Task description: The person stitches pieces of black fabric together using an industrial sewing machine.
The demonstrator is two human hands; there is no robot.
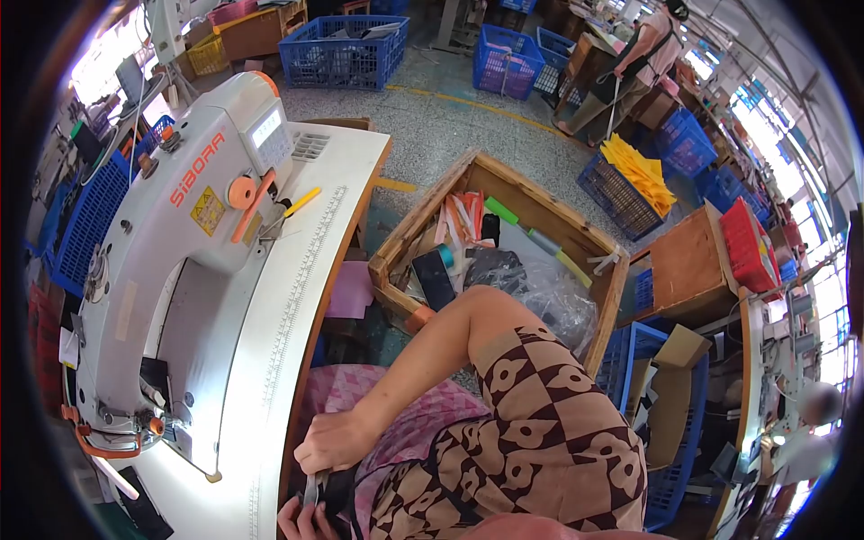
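Note:
My right hand (337, 444) is a closed fist at the edge of the sewing table, above my lap. A short silvery, blade-like piece (311, 490) sticks out below it; its exact kind cannot be made out. Just beneath, the curled fingers of my left hand (306, 520) are partly cut off by the frame's lower edge. They are at a piece of black fabric (340, 493), which lies between the hands. Pink checked cloth (405, 405) covers my lap. To the left stands a white sewing machine (193, 193) with its needle area lit.
A wooden-sided bin (504, 175) holds a phone (434, 277), plastic bags and coloured strips. Yellow-handled snips (303, 202) lie on the white tabletop (310, 270). Blue crates (344, 58) stand on the floor. Yellow pieces (637, 171) fill another crate. A person (643, 54) stands farther back.

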